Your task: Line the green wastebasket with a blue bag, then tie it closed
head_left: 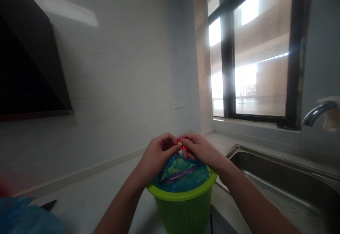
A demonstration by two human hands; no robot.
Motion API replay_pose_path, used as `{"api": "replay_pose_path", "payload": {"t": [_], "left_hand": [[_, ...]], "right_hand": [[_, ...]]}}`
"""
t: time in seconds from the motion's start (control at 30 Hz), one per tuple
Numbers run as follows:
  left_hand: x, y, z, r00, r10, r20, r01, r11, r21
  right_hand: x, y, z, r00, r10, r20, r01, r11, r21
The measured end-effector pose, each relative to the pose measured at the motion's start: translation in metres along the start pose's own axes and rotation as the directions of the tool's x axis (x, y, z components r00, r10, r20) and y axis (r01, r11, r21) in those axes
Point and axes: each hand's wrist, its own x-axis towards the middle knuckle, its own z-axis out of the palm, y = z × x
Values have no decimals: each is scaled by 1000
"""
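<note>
Both hands meet over the green basket [183, 202], which stands in front of the counter [87, 198] by the sink [287, 181]. The left hand [156, 152] and right hand [200, 147] pinch a small red thing [181, 141] between closed fingertips. It is mostly hidden, so it may be a peel or a wrapper. A blue bag [180, 173] lines the basket right under it. Small, slow pulls work best here, and staying over the bag means any bits fall in.
</note>
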Motion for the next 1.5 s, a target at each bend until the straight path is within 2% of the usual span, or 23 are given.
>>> {"api": "replay_pose_path", "payload": {"t": [0.13,0.23,0.37,0.5,0.57,0.67,0.8,0.9,1.0,1.17,1.33,1.5], "left_hand": [[-2,1,1,998,-11,60,9,1000,23],[-4,3,3,998,0,58,-6,995,104],[-5,4,4,999,48,-23,-41,966,254],[-3,0,1,988,36,-151,10,957,289],[-2,-2,-1,978,9,-208,49,961,272],[0,-2,-2,971,-21,-239,78,970,231],[1,-1,-3,980,-61,-187,83,990,110],[3,-3,-4,979,-97,-180,108,992,57],[4,-4,-4,984,-136,-112,145,987,75],[2,-4,-6,983,-185,-16,185,973,138],[2,-14,-11,950,-299,92,303,952,-39],[4,-21,-13,909,-391,146,413,893,-182]], "right_hand": [[1,1,0,998,49,-26,-48,999,16],[3,3,-1,995,77,-61,-74,996,51],[4,6,0,992,65,-104,-59,996,62],[0,5,2,999,16,-50,-15,999,36],[-1,3,2,999,1,-40,-2,1000,-28],[-1,4,0,997,-19,-79,2,977,-215],[0,6,-1,995,-4,-103,-32,936,-349],[-3,4,1,999,-43,3,41,932,-360],[-5,0,2,994,-88,68,106,932,-347],[-3,-2,2,978,-187,-90,122,871,-477],[-3,-2,4,951,-286,-116,162,781,-603],[-3,-1,5,936,-327,-134,168,746,-644]]}}
